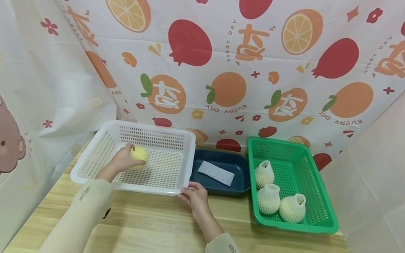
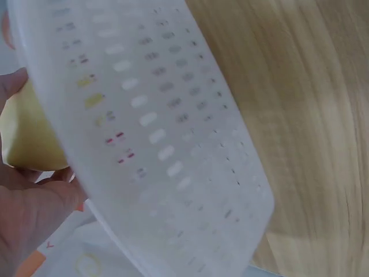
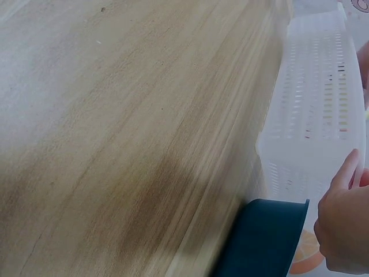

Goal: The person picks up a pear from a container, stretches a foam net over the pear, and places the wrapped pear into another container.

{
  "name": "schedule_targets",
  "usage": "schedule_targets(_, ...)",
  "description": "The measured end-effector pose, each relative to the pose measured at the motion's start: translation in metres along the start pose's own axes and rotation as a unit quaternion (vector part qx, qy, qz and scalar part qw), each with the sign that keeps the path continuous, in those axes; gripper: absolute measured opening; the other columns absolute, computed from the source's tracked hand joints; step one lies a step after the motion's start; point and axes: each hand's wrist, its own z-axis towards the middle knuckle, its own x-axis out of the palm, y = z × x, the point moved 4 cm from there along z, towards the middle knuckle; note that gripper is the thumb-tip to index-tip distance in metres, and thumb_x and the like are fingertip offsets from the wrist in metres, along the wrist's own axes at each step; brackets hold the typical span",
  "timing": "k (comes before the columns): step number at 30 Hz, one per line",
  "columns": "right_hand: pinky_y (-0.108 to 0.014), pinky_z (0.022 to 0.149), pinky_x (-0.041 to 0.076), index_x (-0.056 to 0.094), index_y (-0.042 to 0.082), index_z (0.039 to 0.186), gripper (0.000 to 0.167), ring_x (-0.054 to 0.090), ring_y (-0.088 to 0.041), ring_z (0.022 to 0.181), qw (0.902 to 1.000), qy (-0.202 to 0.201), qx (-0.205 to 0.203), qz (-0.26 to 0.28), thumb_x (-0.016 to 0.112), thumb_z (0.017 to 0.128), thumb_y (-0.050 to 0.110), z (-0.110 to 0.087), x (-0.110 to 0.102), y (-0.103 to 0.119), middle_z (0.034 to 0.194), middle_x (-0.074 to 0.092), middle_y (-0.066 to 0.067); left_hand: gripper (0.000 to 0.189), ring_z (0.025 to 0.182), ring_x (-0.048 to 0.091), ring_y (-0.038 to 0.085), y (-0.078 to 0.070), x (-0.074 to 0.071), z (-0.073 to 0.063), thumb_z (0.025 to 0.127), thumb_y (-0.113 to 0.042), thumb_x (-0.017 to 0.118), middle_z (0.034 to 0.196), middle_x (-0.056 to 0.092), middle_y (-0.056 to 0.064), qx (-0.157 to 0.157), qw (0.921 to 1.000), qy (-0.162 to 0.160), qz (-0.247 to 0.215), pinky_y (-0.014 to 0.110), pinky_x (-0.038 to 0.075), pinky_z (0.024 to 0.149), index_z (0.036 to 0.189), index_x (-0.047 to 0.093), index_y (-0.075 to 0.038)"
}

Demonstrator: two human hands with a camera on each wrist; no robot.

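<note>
My left hand point(image 1: 123, 159) grips a round yellow fruit point(image 1: 139, 154) over the left part of a white plastic basket point(image 1: 152, 190). A dark spot shows on top of the fruit, and its exact kind is unclear. In the left wrist view the basket wall hides part of the fruit point(image 2: 29, 130) and fingers. At the basket's near right corner, my right hand point(image 1: 197, 198) pinches the rim, thumb on the outside in the right wrist view. Beside that hand, a dark blue tray point(image 1: 219, 189) contains a flattened white foam net sleeve point(image 1: 216, 173).
A green plastic basket point(image 1: 321, 189) stands on the right, with three pale yellow fruits in white foam nets point(image 1: 268, 199) at its near left. All containers sit along the back of a wooden table point(image 1: 169, 236). Printed curtains point(image 1: 213, 57) close off the back and sides.
</note>
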Motion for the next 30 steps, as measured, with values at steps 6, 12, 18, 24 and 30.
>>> schedule_targets(6, -0.032, 0.074, 0.052, 0.05, -0.01, 0.11, 0.029, 0.063, -0.019, 0.073, 0.9999, 0.008, 0.004, 0.006, 0.061, 0.083, -0.006, -0.001, 0.0, 0.0, 0.089, 0.06, -0.016, 0.088, 0.105, 0.045, 0.043, -0.02, 0.0, -0.007, 0.078, -0.032, 0.069, 0.123, 0.04, 0.034, 0.026, 0.9987, 0.005, -0.043, 0.052, 0.041, 0.083, 0.139, 0.021, 0.009)
schedule_targets(12, -0.036, 0.074, 0.052, 0.048, -0.008, 0.113, 0.036, 0.059, -0.017, 0.075, 0.9934, -0.001, -0.042, -0.106, 0.066, 0.082, 0.001, 0.001, -0.004, 0.014, 0.09, 0.057, -0.013, 0.087, 0.107, 0.045, 0.042, -0.044, -0.004, -0.013, 0.077, -0.033, 0.071, 0.127, 0.041, 0.031, 0.043, 0.9981, 0.002, -0.045, 0.053, 0.041, 0.084, 0.139, 0.024, 0.005)
schedule_targets(18, -0.034, 0.073, 0.05, 0.054, 0.0, 0.116, 0.035, 0.055, -0.029, 0.099, 0.958, 0.002, -0.165, -0.235, 0.066, 0.085, 0.013, -0.005, -0.001, 0.054, 0.113, 0.054, -0.013, 0.088, 0.104, 0.047, 0.04, -0.071, -0.002, -0.023, 0.076, -0.029, 0.072, 0.125, 0.041, 0.031, 0.06, 0.9962, 0.016, -0.061, 0.05, 0.043, 0.081, 0.139, 0.022, 0.005)
schedule_targets(24, -0.042, 0.089, 0.044, 0.038, 0.003, 0.136, 0.051, 0.036, -0.04, 0.123, 0.9405, 0.163, -0.2, -0.221, 0.059, 0.09, 0.01, -0.031, 0.019, 0.102, 0.142, 0.032, -0.014, 0.086, 0.101, 0.05, 0.038, -0.099, 0.008, -0.036, 0.073, -0.028, 0.074, 0.124, 0.041, 0.03, 0.094, 0.9914, 0.037, -0.083, 0.047, 0.045, 0.081, 0.134, 0.022, 0.004)
schedule_targets(30, -0.038, 0.088, 0.045, 0.031, 0.006, 0.142, 0.057, 0.037, -0.037, 0.123, 0.9266, 0.232, -0.194, -0.223, 0.057, 0.091, 0.008, -0.038, 0.019, 0.109, 0.145, 0.027, -0.012, 0.08, 0.098, 0.051, 0.031, -0.125, 0.025, -0.051, 0.072, -0.024, 0.076, 0.119, 0.044, 0.023, 0.162, 0.975, 0.096, -0.118, 0.042, 0.046, 0.078, 0.13, 0.027, 0.0)
